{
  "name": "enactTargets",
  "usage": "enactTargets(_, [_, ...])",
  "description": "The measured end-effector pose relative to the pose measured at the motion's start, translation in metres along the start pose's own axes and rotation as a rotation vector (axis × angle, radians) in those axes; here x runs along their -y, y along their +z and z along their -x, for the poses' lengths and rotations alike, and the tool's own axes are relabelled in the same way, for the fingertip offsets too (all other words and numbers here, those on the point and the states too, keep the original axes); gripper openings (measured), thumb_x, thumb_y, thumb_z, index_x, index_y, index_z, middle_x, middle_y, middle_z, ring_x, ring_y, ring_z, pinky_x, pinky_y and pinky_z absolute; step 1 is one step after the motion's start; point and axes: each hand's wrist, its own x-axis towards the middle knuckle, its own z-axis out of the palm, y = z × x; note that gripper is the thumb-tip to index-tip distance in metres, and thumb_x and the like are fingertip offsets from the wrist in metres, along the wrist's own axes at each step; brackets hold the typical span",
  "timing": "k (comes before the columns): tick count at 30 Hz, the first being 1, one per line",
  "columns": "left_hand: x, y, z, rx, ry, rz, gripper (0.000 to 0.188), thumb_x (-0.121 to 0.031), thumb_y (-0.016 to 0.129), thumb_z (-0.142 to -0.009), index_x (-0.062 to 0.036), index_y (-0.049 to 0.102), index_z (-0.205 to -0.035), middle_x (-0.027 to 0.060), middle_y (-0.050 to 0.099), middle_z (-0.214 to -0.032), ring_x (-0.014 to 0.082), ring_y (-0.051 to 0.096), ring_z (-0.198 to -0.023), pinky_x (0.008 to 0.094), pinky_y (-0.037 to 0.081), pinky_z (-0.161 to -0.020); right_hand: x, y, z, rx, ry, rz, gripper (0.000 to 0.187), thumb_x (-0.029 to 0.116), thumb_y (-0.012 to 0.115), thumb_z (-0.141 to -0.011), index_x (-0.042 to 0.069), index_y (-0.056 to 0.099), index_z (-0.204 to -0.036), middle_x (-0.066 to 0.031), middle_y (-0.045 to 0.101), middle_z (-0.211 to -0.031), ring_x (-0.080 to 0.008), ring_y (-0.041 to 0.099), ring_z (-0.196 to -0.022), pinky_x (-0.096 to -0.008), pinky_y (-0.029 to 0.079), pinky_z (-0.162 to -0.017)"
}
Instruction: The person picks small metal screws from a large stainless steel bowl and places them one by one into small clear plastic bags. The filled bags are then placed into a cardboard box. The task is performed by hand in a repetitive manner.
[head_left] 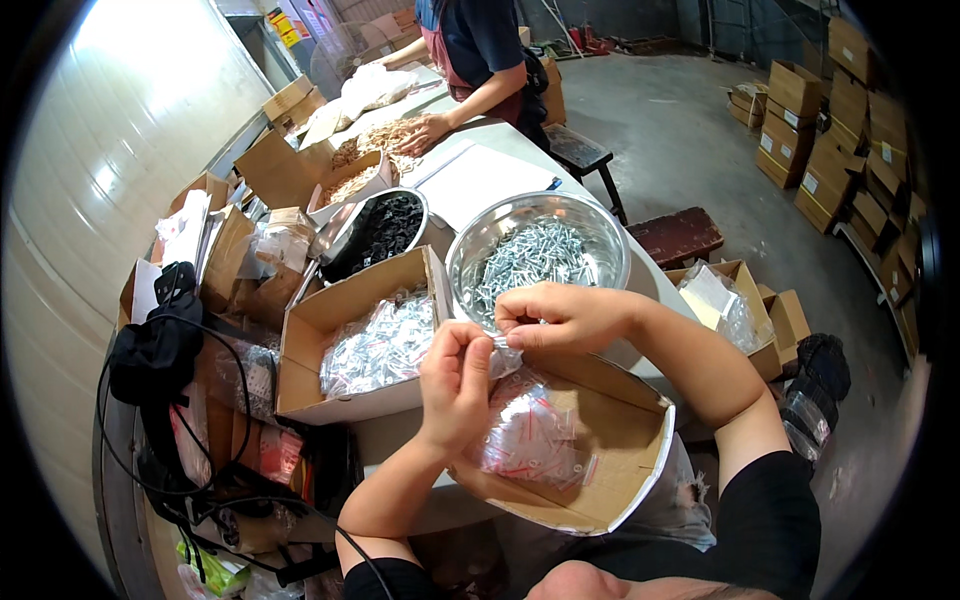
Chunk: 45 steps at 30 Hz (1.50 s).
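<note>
My left hand [458,385] is closed, thumb against the bent fingers, on a small clear plastic bag [506,362]. My right hand [565,315] pinches the upper edge of that bag, its fingertips close to the left thumb. What the bag contains is too small to make out. Just below, an open cardboard box [618,455] holds a heap of flat clear bags [530,425] with red lines. Beyond my right hand stands a steel bowl [610,225] full of silver screws [535,258].
Left of my hands, a cardboard box [300,350] holds filled bags of hardware [375,345]. Behind it sits a bowl of black parts [380,235]. Across the table [520,135], a person [480,60] handles small wooden pieces [390,140]. Stacked cartons [790,150] line the right.
</note>
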Motion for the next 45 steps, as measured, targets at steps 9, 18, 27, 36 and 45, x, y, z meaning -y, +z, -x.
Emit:
enactTargets(9, [-0.011, -0.048, -0.030, -0.376, 0.154, -0.149, 0.014, -0.006, 0.066, -0.088, -0.0047, 0.054, -0.096, -0.0023, 0.049, -0.079, 0.0064, 0.043, -0.072, 0.0215, 0.037, -0.063, -0.039, -0.030, 0.011, -0.350, 0.170, 0.599, 0.033, 0.035, 0.056, -0.095, 0.002, 0.061, -0.099, -0.0110, 0.064, -0.088, -0.0250, 0.061, -0.083, -0.0357, 0.047, -0.074])
enactTargets(18, [-0.001, -0.001, 0.008, 1.119, 0.316, -0.705, 0.039, -0.006, 0.064, -0.076, -0.0107, 0.063, -0.114, 0.0100, 0.057, -0.116, 0.0281, 0.053, -0.110, 0.0382, 0.042, -0.099, -0.035, -0.023, 0.009, 0.261, 0.536, 0.394, 0.065, 0.066, 0.049, -0.086, 0.009, 0.068, -0.112, -0.0194, 0.066, -0.110, -0.0342, 0.060, -0.107, -0.0397, 0.046, -0.091])
enactTargets(27, [-0.009, 0.008, -0.002, 0.894, 0.123, -0.459, 0.020, -0.005, 0.066, -0.079, -0.0050, 0.068, -0.098, 0.0095, 0.061, -0.093, 0.0253, 0.061, -0.086, 0.0326, 0.051, -0.075, -0.044, -0.033, 0.012, 0.126, 0.389, -0.024, 0.016, 0.011, 0.065, -0.081, -0.001, 0.067, -0.091, -0.0042, 0.064, -0.073, -0.0116, 0.059, -0.065, -0.0256, 0.048, -0.058])
enactTargets(36, [0.003, 0.001, 0.001, 0.489, -0.323, -0.178, 0.020, -0.011, 0.080, -0.076, 0.0014, 0.064, -0.076, 0.0016, 0.061, -0.066, 0.0045, 0.053, -0.062, 0.0226, 0.046, -0.056, -0.047, -0.030, 0.012, 0.201, 0.328, -0.148, 0.020, 0.008, 0.068, -0.082, 0.000, 0.063, -0.099, -0.0032, 0.064, -0.082, -0.0098, 0.059, -0.072, -0.0241, 0.049, -0.066])
enactTargets(45, [0.006, 0.006, -0.001, 0.382, -0.301, -0.031, 0.011, -0.009, 0.068, -0.087, 0.0010, 0.068, -0.092, 0.0016, 0.060, -0.078, 0.0058, 0.052, -0.070, 0.0212, 0.044, -0.063, -0.053, -0.033, 0.013, 0.032, 0.393, -0.429, 0.016, 0.008, 0.071, -0.081, 0.002, 0.061, -0.092, -0.0026, 0.064, -0.081, -0.0091, 0.060, -0.075, -0.0234, 0.050, -0.068])
